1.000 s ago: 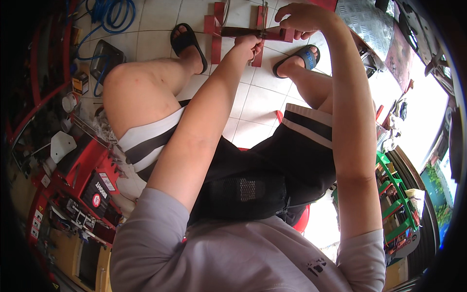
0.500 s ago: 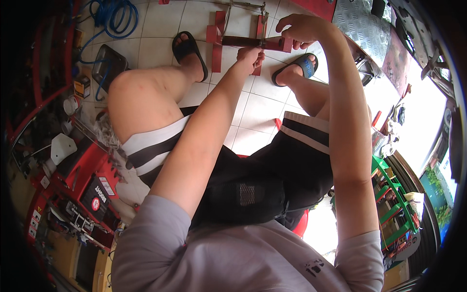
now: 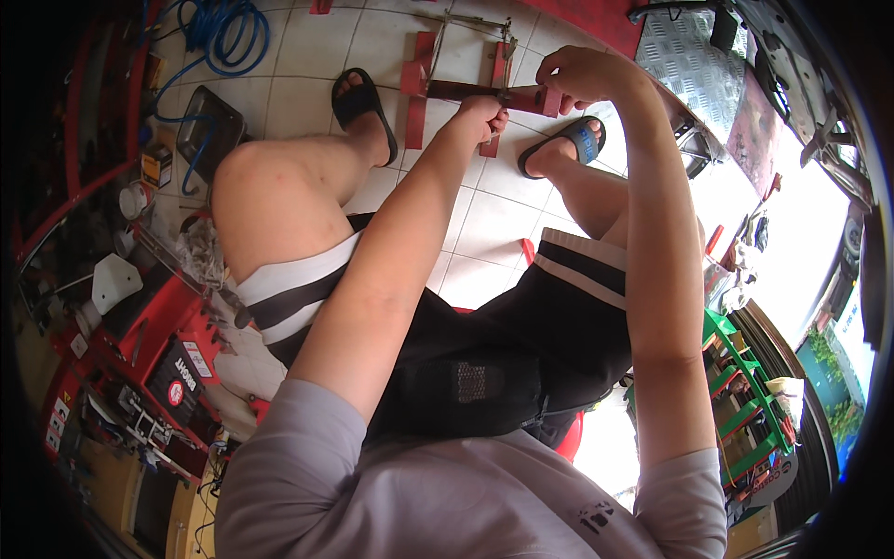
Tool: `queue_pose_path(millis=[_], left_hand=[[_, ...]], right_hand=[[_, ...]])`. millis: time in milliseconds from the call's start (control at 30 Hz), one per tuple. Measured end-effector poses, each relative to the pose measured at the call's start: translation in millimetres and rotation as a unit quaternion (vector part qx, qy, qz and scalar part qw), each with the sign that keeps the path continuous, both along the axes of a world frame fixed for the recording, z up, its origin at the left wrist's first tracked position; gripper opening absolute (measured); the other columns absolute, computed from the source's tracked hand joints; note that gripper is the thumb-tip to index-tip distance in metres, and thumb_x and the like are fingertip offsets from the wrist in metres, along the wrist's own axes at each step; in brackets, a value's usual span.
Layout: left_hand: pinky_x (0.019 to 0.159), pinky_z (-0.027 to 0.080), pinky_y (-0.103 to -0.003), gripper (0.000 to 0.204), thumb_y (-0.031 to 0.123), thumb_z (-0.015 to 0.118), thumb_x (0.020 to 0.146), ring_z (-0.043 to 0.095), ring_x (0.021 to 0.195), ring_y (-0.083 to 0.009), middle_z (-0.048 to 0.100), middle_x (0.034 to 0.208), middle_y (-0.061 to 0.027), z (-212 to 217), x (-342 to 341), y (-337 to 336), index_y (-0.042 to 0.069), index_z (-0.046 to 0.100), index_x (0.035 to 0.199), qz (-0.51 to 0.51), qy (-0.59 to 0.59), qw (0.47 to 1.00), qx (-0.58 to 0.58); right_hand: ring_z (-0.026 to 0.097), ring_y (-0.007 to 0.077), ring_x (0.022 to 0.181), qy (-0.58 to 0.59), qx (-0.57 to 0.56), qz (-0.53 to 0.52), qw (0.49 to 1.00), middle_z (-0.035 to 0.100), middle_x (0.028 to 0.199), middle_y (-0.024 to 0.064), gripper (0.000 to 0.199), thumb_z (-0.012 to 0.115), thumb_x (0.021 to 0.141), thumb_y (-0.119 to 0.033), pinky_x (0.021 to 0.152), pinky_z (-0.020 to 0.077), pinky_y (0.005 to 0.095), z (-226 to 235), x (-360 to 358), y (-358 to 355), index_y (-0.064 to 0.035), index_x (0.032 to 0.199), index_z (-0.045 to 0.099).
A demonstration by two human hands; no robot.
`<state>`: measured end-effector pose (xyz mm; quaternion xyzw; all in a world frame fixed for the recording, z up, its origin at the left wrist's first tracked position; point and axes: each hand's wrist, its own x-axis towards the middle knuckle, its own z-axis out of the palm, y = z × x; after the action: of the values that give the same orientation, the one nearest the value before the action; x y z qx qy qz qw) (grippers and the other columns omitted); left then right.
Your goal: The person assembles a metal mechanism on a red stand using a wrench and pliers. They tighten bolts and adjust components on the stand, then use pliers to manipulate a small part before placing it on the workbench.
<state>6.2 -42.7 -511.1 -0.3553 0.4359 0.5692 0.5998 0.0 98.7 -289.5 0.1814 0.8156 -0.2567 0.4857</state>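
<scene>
Seated, looking down past own knees at white tiled floor [image 3: 484, 219]. My left hand [image 3: 482, 112] closed around dark reddish bar [image 3: 470, 91], near its middle. My right hand [image 3: 573, 76] closed on same bar's right end. Bar lies roughly level, held just above red metal frame [image 3: 416, 88] standing on floor between my feet. Black sandal [image 3: 358, 98] left of frame, blue sandal [image 3: 563, 149] right. Blue hose [image 3: 219, 28] coiled far left; red tool chest [image 3: 140, 345] beside left thigh.

I see the hose [image 3: 219, 33] upper left, a tray [image 3: 209, 130] beneath it, the frame [image 3: 461, 79] top centre between my sandals [image 3: 363, 107].
</scene>
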Motion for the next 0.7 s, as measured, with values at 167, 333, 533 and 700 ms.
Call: queue_pose_path(millis=[167, 333, 533, 700], left_hand=[[0.034, 0.029, -0.025, 0.013, 0.005, 0.047, 0.087, 0.044, 0.045, -0.0107, 0.047, 0.063, -0.0065, 1, 3, 4, 0.001, 0.048, 0.075, -0.034, 0.077, 0.996, -0.042], [0.034, 0.031, -0.033, 0.01, 0.006, 0.052, 0.083, 0.049, 0.046, -0.0149, 0.053, 0.065, -0.0092, 5, 16, 1, -0.003, 0.053, 0.078, -0.098, 0.216, 0.964, -0.117], [0.034, 0.031, -0.032, 0.007, 0.002, 0.051, 0.078, 0.047, 0.043, -0.0157, 0.053, 0.063, -0.0093, 9, 5, 13, -0.004, 0.054, 0.076, -0.026, 0.237, 0.967, -0.088], [0.04, 0.042, -0.025, 0.014, 0.007, 0.048, 0.086, 0.049, 0.049, -0.0135, 0.052, 0.066, -0.0076, 74, -26, 17, -0.002, 0.058, 0.082, -0.137, 0.358, 0.909, -0.166]], right_hand=[[0.068, 0.0135, 0.083, 0.007, 0.003, -0.004, 1.0, 0.07, 0.091, 0.0067, 0.034, 0.045, 0.083, -0.013, 0.072, 0.0546, 0.0272, -7, 2, 3, -0.0132, 0.113, 0.061], [0.068, 0.0137, 0.081, 0.029, 0.026, -0.011, 0.999, 0.069, 0.091, 0.0064, 0.032, 0.045, 0.085, -0.015, 0.071, 0.0549, 0.0281, 5, 4, 4, -0.0164, 0.114, 0.06], [0.069, 0.0142, 0.077, 0.043, 0.033, -0.015, 0.998, 0.069, 0.088, 0.0067, 0.027, 0.047, 0.09, -0.022, 0.064, 0.0543, 0.0286, -2, 5, 13, -0.0165, 0.113, 0.061], [0.069, 0.015, 0.077, 0.138, 0.082, 0.104, 0.982, 0.069, 0.083, 0.0066, 0.026, 0.046, 0.091, -0.022, 0.063, 0.0539, 0.0293, -7, 6, 25, -0.0153, 0.109, 0.063]])
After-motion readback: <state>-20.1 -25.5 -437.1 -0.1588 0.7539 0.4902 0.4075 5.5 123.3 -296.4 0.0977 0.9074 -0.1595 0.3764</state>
